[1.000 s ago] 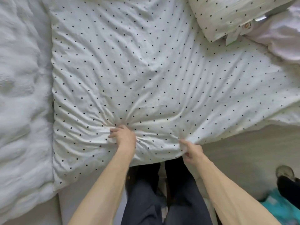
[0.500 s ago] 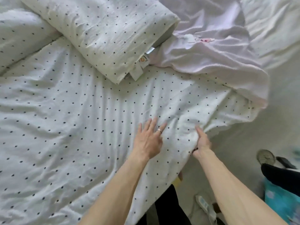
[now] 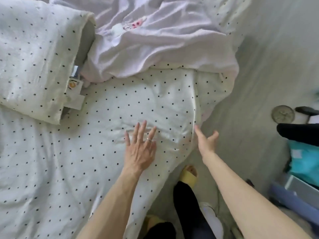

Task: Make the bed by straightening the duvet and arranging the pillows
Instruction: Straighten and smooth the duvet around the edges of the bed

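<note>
A white duvet (image 3: 51,161) with small black dots covers the bed, and its corner hangs over the bed's right edge. My left hand (image 3: 140,149) lies flat on it with fingers spread, a ring on one finger. Just off the duvet's seamed edge, my right hand (image 3: 206,141) is open, fingertips at the seam. A pillow (image 3: 34,57) in the same dotted cover lies at the upper left, its open end and labels facing right. A crumpled pale pink blanket (image 3: 164,40) sits beyond the duvet corner.
Grey floor (image 3: 267,75) runs along the bed's right side. A round metal object (image 3: 283,113), a teal bag (image 3: 305,161) and boxes stand at the right edge. My feet in yellow slippers (image 3: 189,173) are beside the bed.
Both hands let go of the bunched duvet edge and moved right towards the corner. My left hand now presses flat; my right hand has opened at the seam. The view shifted right.
</note>
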A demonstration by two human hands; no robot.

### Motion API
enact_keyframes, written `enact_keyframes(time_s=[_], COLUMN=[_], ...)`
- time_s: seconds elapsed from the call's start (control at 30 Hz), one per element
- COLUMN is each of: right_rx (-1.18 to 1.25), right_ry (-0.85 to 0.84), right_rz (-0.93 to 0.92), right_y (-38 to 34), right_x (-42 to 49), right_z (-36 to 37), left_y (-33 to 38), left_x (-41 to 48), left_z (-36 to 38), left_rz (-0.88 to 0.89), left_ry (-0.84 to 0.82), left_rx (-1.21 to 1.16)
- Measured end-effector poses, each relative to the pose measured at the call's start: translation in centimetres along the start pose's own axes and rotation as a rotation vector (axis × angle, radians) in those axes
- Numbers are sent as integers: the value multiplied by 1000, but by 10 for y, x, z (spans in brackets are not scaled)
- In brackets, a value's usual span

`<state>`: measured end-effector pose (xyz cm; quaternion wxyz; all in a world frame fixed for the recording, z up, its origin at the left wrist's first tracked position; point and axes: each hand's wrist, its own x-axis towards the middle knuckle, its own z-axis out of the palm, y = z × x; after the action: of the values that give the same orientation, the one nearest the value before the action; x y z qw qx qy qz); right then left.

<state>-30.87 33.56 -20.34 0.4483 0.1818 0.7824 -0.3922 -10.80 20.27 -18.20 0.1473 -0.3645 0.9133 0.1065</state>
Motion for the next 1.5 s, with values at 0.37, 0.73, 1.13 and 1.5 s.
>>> enact_keyframes(time_s=[0.37, 0.73, 1.13, 1.5], right_rx=[-4, -512, -1323, -384], right_ry=[7, 217, 87, 394], right_rz=[78, -714, -1149, -894], right_y=[-38, -157, -295, -427], right_x=[44, 44, 72, 138], right_z=[-21, -34, 40, -63], left_y=[66, 69, -21, 139], left_x=[103, 193, 326, 470], left_z=[-38, -122, -178, -343], left_rz=[99, -591, -1097, -317], left_ry=[-214, -54, 628, 457], left_rx=[68, -909, -1606, -1173])
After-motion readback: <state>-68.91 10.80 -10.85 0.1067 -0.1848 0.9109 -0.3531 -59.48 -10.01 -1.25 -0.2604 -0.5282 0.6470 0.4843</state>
